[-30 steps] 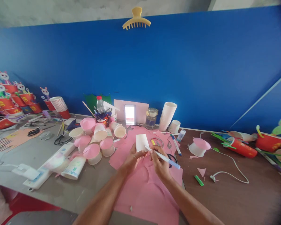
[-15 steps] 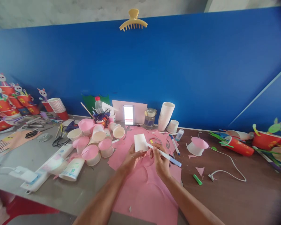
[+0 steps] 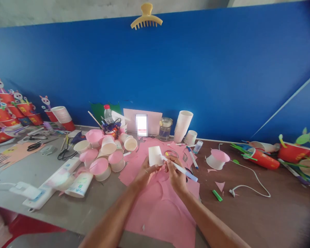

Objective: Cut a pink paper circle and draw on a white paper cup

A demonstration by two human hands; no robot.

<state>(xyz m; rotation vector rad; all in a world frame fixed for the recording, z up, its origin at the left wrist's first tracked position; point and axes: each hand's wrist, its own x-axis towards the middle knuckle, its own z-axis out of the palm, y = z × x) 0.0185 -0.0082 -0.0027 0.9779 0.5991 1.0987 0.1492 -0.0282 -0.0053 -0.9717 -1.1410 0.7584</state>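
My left hand (image 3: 146,173) is closed around a small white paper cup (image 3: 155,156), its plain side turned towards me. In my right hand (image 3: 177,175) is a white and pale blue marker pen (image 3: 185,172), pinched between the fingers. The pen's tip meets or nearly meets the right part of the cup's side; whether it touches I cannot tell. Both hands are above a large sheet of pink paper (image 3: 167,213). Just left of them lie several white paper cups with pink paper tops, such as one cup (image 3: 103,174).
A phone (image 3: 142,125) leans against a pink board at the back. Near it stand a lidded jar (image 3: 165,130) and tall stacked cups (image 3: 183,125). To the left is a power strip (image 3: 48,187); to the right, a pink-topped cup (image 3: 217,160) and a white cable (image 3: 259,193).
The view has tilted slightly, so everything sits a little higher. The marker pen's back end has shifted slightly left and up; both hands keep their holds.
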